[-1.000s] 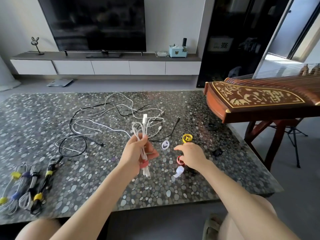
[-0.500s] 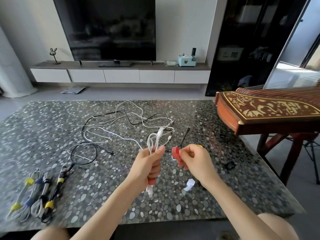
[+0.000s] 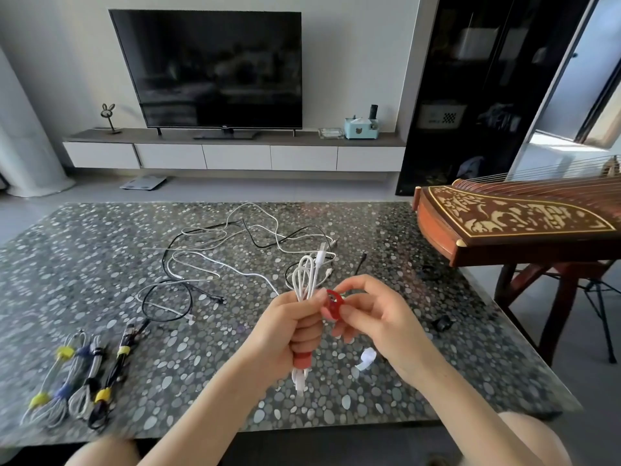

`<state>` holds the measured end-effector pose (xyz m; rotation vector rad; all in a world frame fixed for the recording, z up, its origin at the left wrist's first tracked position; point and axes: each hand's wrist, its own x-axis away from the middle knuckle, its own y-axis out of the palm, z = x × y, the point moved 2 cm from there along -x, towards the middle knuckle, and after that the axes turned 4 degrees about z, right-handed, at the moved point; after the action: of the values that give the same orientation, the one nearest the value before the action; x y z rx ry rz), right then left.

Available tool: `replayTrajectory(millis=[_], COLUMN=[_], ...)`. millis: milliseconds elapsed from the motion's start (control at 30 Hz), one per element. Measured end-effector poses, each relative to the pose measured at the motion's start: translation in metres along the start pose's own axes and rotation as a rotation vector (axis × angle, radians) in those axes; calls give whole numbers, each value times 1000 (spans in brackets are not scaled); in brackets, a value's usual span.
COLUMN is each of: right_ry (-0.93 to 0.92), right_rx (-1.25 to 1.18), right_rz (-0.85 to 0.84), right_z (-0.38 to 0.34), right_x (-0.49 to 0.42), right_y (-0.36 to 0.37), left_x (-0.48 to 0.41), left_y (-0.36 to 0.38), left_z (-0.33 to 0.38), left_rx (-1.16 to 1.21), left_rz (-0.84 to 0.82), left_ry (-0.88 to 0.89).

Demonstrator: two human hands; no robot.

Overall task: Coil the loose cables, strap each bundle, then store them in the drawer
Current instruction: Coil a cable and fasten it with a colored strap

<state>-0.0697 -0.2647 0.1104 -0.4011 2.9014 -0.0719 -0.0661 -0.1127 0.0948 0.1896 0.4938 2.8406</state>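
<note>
head: left hand [image 3: 295, 326] hides white cable bundle [image 3: 305, 277] middle.

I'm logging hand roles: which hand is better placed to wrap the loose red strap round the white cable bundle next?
Right. The right hand pinches the loose red strap beside the white cable bundle, which the left hand grips and should probably steady.

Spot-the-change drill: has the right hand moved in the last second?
Yes. The right hand rose off the table, away from the white strap, toward the cable bundle.
</note>
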Motion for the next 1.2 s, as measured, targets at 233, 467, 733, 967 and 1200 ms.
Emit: replayTrajectory(millis=[233, 467, 733, 967, 1200], right_ry=[-143, -571, -312, 31, -137], right_rx=[51, 684, -300, -365, 273], right_rz=[-99, 146, -68, 112, 122], right_z=[-19, -36, -50, -43, -23], right_x=[14, 15, 10, 7, 14], right_y=[-5, -6, -9, -24, 8], left_x=[8, 16, 28, 22, 16], left_y=[3, 4, 20, 11, 10], left_z=[7, 15, 14, 11, 6], left_rx=[243, 191, 48, 87, -541], left_rz=[-40, -116, -346, -228, 16], left_ry=[-143, -187, -148, -109, 71])
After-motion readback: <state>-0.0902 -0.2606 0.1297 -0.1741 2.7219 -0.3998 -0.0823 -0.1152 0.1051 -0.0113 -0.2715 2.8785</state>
